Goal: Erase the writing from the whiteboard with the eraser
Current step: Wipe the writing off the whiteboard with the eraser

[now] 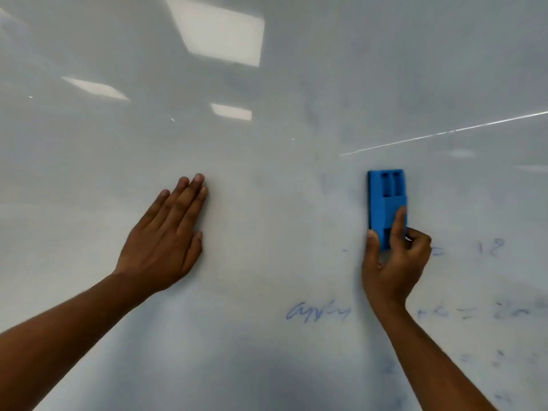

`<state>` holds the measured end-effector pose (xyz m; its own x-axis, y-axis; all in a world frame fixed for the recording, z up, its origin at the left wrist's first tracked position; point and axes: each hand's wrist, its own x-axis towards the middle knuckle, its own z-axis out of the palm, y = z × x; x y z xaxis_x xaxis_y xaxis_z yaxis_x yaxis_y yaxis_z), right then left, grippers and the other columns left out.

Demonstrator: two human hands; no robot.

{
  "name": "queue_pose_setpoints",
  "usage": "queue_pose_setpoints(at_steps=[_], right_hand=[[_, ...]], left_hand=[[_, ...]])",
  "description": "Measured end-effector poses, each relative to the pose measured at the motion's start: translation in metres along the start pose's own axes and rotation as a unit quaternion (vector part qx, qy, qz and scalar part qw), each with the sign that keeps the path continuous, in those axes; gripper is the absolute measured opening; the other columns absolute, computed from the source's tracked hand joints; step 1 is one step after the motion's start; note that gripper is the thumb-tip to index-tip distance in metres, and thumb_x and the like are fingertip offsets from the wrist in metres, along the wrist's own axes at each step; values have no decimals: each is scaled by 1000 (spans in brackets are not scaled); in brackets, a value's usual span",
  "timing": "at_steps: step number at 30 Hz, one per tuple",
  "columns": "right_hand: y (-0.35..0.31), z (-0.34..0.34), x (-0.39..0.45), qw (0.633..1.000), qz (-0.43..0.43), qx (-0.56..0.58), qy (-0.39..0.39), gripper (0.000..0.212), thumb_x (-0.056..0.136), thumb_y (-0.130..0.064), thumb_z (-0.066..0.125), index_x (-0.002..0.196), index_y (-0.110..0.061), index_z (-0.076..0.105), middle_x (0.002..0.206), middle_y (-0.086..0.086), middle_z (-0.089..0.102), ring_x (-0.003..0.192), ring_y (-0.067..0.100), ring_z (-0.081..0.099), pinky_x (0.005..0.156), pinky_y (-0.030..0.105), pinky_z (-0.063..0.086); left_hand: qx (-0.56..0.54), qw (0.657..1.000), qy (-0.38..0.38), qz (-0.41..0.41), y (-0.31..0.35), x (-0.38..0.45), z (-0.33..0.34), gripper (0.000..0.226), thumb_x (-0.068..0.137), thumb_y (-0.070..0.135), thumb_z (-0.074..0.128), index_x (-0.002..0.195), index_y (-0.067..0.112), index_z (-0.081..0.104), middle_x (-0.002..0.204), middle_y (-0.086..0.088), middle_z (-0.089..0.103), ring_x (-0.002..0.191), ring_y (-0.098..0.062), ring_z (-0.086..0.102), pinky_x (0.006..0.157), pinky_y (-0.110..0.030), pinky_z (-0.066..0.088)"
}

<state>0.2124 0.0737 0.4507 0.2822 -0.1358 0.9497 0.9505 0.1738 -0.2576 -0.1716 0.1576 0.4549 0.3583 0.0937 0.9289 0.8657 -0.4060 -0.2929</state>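
The whiteboard (267,143) fills the whole head view. A blue rectangular eraser (385,197) stands upright against it at centre right. My right hand (394,256) grips the eraser's lower end, thumb on its left side and index finger laid up its back. My left hand (169,235) rests flat on the board at centre left, fingers straight and together. Faint blue writing (318,312) runs across the board below the eraser, reading something like "apply". More faded marks (490,247) lie to the right of my right hand, and smudged lines sit further down at the lower right.
Ceiling lights (219,31) reflect off the glossy board at the upper left. A thin bright line (444,133) crosses the board's upper right. Pale blue smears mark the surface above the eraser.
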Motion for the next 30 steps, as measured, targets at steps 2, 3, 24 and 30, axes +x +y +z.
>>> queue_pose_setpoints(at_steps=[2,3,24,30], right_hand=[[-7,4,-7,996,80,6,28,62,98,-31,64,154,-16,42,109,23,50,96,39,51,84,48,50],[-13,5,-22,998,64,13,19,63,98,-31,64,155,-16,42,108,21,49,96,37,50,85,46,50],[47,-33,-97,933,-311,17,-180,67,98,-36,66,157,-36,34,119,12,53,86,33,59,72,46,53],[127,-44,-12,993,-107,5,-55,67,95,-37,66,155,-28,38,113,18,52,95,37,54,77,51,52]], left_hand=[[-9,1000,4,7,24,27,6,72,107,31,33,170,-1,21,180,-16,14,168,-28,12,137,-39,5],[-17,1000,6,-2,38,37,10,72,107,31,33,170,-1,21,180,-16,14,167,-30,12,137,-40,5],[-55,994,49,-75,82,34,39,75,105,31,34,172,4,15,182,-10,6,169,-26,2,137,-38,0],[-62,997,20,-27,122,49,33,76,101,24,36,170,-2,19,181,-12,7,169,-22,-1,137,-35,0]])
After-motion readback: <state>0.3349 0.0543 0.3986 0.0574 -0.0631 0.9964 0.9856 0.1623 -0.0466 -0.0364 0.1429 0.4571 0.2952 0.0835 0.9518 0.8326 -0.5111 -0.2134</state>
